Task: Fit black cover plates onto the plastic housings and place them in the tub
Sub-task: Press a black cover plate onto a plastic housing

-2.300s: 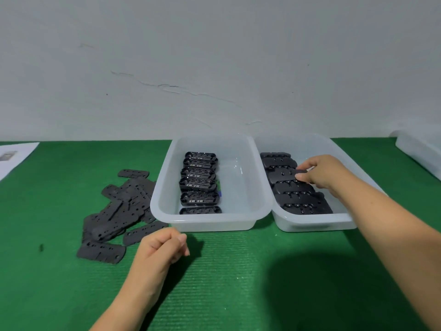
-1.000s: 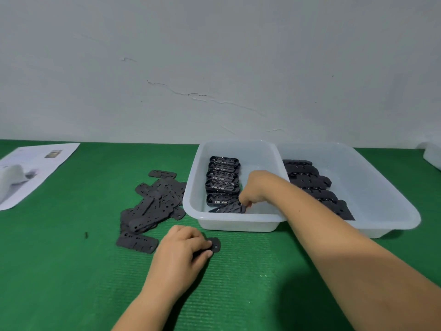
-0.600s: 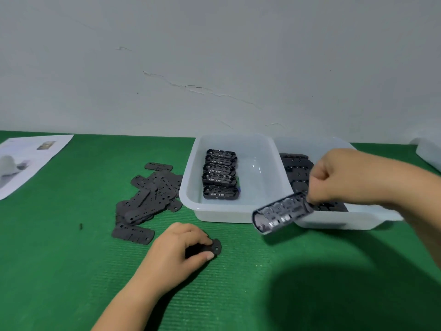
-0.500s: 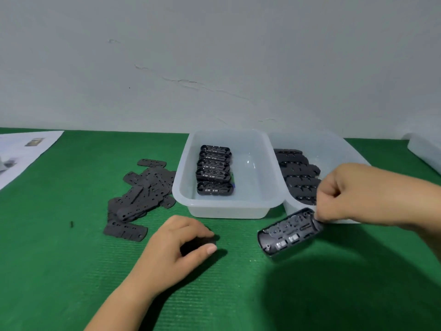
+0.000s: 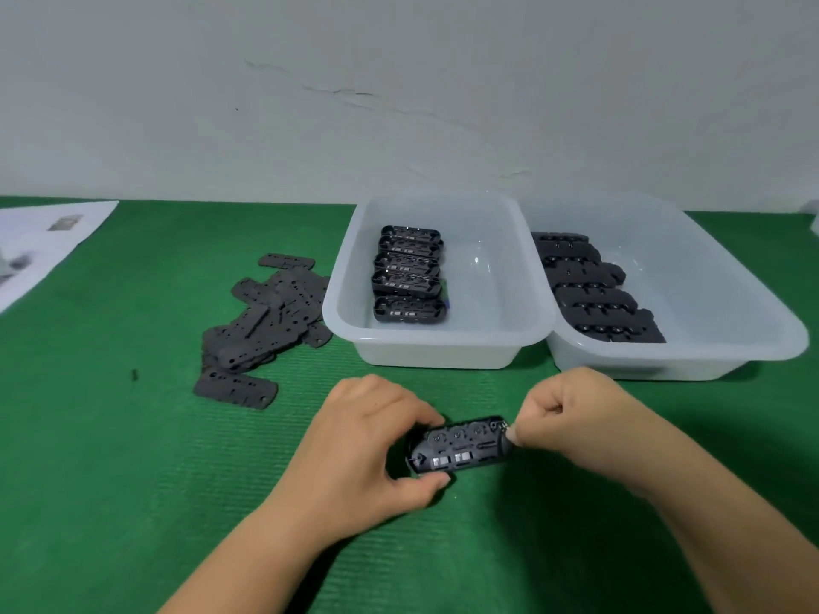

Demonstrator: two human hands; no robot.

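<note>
A black plastic housing (image 5: 461, 445) lies open side up just above the green mat, between my two hands. My left hand (image 5: 368, 440) grips its left end with curled fingers and thumb. My right hand (image 5: 571, 418) pinches its right end. The cover plate that my left hand held earlier is hidden. A loose pile of flat black cover plates (image 5: 266, 321) lies on the mat to the left. The left tub (image 5: 434, 343) holds a row of open housings (image 5: 407, 277). The right tub (image 5: 673, 356) holds several covered housings (image 5: 594, 290).
The two translucent tubs stand side by side behind my hands, close to a white wall. A white paper sheet (image 5: 44, 241) lies at the far left edge of the green mat (image 5: 133, 480). A small dark speck (image 5: 134, 374) sits on the mat.
My right hand took a housing out of the left tub and brought it down to the mat in front. My left hand, which held a cover plate, now grips the housing's left end.
</note>
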